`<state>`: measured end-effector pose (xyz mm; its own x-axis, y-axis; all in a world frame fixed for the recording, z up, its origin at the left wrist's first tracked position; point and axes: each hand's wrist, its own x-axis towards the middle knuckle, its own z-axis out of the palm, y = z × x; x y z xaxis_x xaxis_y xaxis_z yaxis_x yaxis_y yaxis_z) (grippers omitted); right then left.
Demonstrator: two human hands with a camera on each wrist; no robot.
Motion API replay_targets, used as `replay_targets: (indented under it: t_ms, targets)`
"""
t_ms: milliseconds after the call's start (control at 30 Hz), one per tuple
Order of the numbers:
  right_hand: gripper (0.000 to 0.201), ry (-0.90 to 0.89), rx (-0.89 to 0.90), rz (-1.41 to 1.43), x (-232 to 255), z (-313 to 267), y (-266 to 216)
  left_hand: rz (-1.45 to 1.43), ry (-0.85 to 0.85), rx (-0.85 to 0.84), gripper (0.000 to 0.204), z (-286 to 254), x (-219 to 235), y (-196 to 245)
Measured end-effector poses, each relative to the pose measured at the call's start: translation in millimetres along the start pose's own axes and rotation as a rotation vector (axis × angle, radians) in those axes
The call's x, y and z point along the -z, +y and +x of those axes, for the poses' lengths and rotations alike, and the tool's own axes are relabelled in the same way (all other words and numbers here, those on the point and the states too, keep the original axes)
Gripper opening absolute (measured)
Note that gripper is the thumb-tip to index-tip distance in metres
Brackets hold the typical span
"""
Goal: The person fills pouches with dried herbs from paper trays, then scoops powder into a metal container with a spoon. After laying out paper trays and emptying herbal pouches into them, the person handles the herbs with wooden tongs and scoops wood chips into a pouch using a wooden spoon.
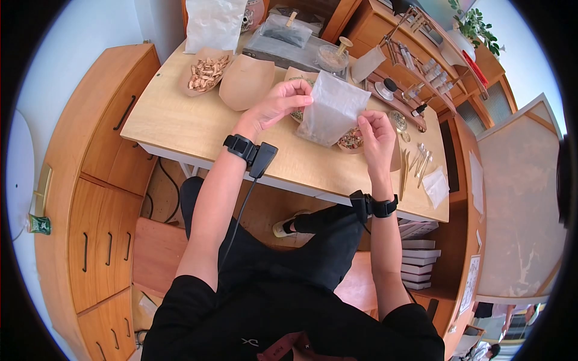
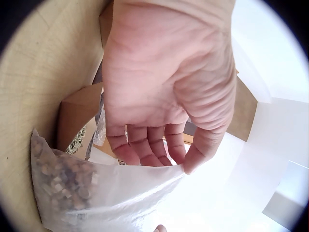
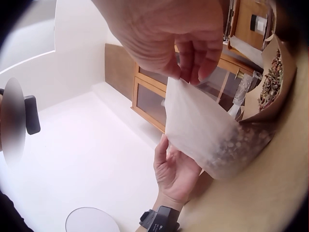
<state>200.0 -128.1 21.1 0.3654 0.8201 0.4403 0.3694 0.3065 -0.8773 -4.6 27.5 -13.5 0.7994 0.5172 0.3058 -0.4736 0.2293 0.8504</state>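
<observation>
A translucent white paper pouch (image 1: 334,111) stands between my hands over the front of the table. Small brown and pale chunks show through its lower part in both wrist views. My left hand (image 1: 272,109) pinches one upper corner between thumb and fingers. At the opposite upper corner my right hand (image 1: 378,141) pinches the pouch with thumb and fingertips. The pouch bottom is close to the tabletop in the left wrist view. Partly hidden behind it are kraft paper trays, one with green dried herb (image 2: 76,142), another with mixed reddish dried bits (image 3: 273,82).
On the table's left are a kraft tray of dried slices (image 1: 208,75), a plain kraft tray (image 1: 247,83) and a white pouch (image 1: 214,27). A glass jar (image 1: 332,58) and wooden rack (image 1: 415,60) stand behind. Small spoons (image 1: 424,161) and a flat packet (image 1: 436,187) lie right.
</observation>
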Motion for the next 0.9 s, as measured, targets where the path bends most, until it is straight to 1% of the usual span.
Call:
replay_targets:
  t_ms: [167, 233, 267, 333, 367, 400, 433, 533, 600, 667, 733, 767, 833, 900]
  targets:
    - [0.011, -0.004, -0.015, -0.01, 1.5, 2.2, 0.6, 0.02, 0.012, -0.026, 0.015, 0.5, -1.1, 0.8]
    - [0.012, -0.006, -0.021, -0.007, 2.4, 2.5, -0.7, -0.008, 0.042, -0.047, 0.024, -1.1, -6.2, 5.7]
    - [0.014, -0.011, -0.048, -0.019, 2.8, 2.4, -2.6, -0.008, 0.042, -0.047, 0.024, -0.2, -6.2, 4.7]
    - [0.015, -0.016, -0.075, -0.03, 2.9, 2.5, -2.1, 0.003, 0.044, -0.136, 0.037, 2.1, -6.6, 2.9]
    - [0.017, -0.03, -0.04, -0.023, 2.3, 3.1, 0.4, 0.003, 0.044, -0.135, 0.037, 2.0, -6.1, 2.4]
    - [0.02, -0.045, -0.005, -0.015, 1.1, 3.4, 0.7, 0.015, 0.031, -0.136, 0.042, 1.5, -6.2, 2.9]
    - [0.02, -0.044, -0.005, -0.015, -0.3, 2.9, -0.1, 0.027, 0.018, -0.136, 0.046, 1.3, -6.5, 3.3]
    - [0.025, -0.077, 0.016, 0.017, -5.0, 1.2, -5.6, 0.081, -0.009, -0.089, 0.048, 1.4, -6.6, 3.3]
    - [0.03, -0.111, -0.041, 0.026, -5.4, 1.0, -7.4, 0.11, -0.006, -0.064, 0.047, 2.3, -4.0, 1.3]
    - [0.03, -0.104, -0.056, 0.017, -4.2, 1.3, -5.0, 0.139, -0.002, -0.038, 0.046, 3.1, -0.7, -1.6]
    - [0.03, -0.097, -0.07, 0.008, -3.3, 1.6, -4.6, 0.145, 0.008, -0.035, 0.038, 3.2, 0.4, -2.3]
    - [0.029, -0.088, -0.077, -0.004, -3.1, 1.7, -5.4, 0.145, 0.008, -0.035, 0.038, 3.1, 1.0, -2.7]
    - [0.028, -0.079, -0.083, -0.016, -2.1, 2.0, -5.7, 0.182, 0.035, -0.015, 0.031, 3.1, 1.7, -3.0]
    - [0.022, -0.05, -0.077, -0.059, -1.1, 3.1, -4.5, 0.187, 0.046, -0.018, 0.028, 3.5, 2.2, -3.5]
